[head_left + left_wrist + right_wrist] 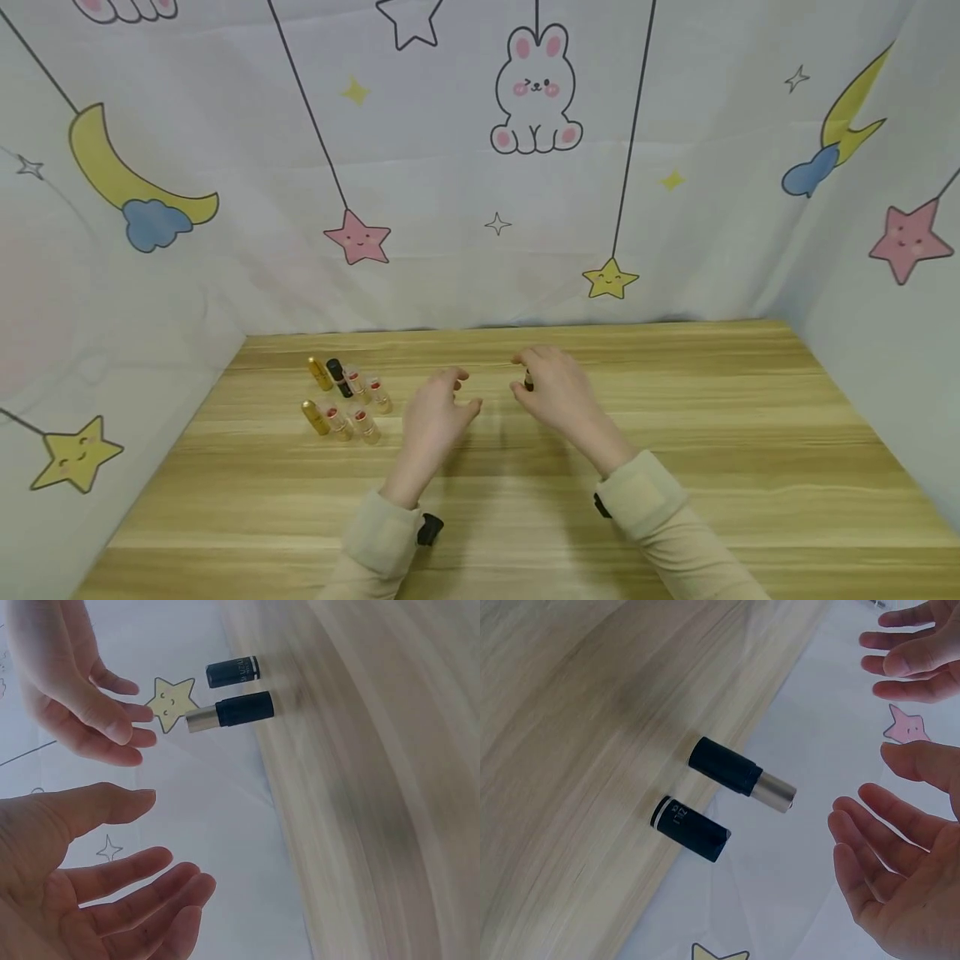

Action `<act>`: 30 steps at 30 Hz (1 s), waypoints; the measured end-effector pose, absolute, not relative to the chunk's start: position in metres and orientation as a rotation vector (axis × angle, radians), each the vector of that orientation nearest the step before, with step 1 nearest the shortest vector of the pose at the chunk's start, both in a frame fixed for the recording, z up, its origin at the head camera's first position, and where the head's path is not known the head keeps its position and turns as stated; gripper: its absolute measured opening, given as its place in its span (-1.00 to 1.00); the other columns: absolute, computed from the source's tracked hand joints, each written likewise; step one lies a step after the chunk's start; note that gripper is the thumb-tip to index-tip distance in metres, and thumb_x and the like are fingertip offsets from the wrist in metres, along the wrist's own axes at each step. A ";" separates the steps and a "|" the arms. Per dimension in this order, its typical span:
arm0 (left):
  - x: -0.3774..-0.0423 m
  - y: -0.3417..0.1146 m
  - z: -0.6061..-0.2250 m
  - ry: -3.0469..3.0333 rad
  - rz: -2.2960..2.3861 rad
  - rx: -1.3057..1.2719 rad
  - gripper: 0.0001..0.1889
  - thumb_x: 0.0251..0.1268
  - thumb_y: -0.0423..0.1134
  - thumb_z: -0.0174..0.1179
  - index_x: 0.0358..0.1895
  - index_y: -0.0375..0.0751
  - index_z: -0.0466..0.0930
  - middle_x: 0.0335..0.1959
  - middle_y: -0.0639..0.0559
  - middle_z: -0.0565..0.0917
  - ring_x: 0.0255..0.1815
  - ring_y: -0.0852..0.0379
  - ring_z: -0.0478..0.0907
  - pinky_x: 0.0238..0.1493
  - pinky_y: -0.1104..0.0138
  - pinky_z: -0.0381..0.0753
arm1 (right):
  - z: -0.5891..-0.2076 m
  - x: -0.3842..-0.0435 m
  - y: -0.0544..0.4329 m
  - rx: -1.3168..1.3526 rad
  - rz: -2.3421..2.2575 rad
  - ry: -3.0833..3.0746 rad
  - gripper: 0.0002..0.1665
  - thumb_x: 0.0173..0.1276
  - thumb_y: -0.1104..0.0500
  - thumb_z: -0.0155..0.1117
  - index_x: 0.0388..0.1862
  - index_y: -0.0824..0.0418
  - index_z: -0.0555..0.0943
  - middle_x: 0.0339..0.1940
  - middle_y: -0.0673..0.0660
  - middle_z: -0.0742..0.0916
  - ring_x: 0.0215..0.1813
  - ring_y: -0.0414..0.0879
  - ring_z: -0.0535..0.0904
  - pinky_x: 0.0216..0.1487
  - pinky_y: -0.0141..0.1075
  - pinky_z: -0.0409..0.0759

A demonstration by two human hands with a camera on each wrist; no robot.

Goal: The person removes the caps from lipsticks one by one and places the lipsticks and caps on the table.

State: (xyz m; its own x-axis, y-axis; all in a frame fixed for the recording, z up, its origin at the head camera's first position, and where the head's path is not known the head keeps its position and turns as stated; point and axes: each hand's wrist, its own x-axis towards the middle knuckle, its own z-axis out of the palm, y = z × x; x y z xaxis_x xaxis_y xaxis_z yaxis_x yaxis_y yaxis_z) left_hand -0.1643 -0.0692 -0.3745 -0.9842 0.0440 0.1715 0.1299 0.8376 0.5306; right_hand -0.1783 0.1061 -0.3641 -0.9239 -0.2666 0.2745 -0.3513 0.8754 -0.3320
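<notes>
On the table (772, 450), near the half-spread, empty left hand (437, 412) and right hand (555, 385), note the black lipstick (726, 766), upright just beside its detached cap (690, 829), presumably paired thus for easy reach, well apart from the clustered lipsticks (365, 425) at left.

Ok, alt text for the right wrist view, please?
A black lipstick tube with its silvery section exposed and a separate black cap stand side by side on a wooden table. The right hand and left hand hover nearby, touching neither.
</notes>
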 end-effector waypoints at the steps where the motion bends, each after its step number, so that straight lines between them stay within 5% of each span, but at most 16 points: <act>1: -0.163 -0.071 -0.374 -2.858 -0.838 -0.136 -0.60 0.11 -0.15 0.36 0.02 -0.22 0.61 -0.12 -0.17 0.71 -0.16 -0.08 0.66 -0.28 0.13 0.62 | -0.365 -0.178 0.105 0.477 0.566 -2.826 -0.62 0.24 0.09 0.36 0.02 0.17 0.62 0.01 0.14 0.71 0.10 0.07 0.59 0.17 -0.04 0.53; 30: -0.121 -0.159 -0.375 -2.874 -0.870 -0.001 -0.60 0.15 -0.20 0.32 0.04 -0.31 0.58 -0.21 -0.21 0.70 -0.25 -0.06 0.67 -0.23 0.10 0.62 | -0.371 -0.174 0.064 0.654 0.774 -2.831 -0.62 0.34 0.07 0.25 0.09 0.17 0.59 0.12 0.12 0.68 0.25 0.07 0.53 0.25 -0.05 0.48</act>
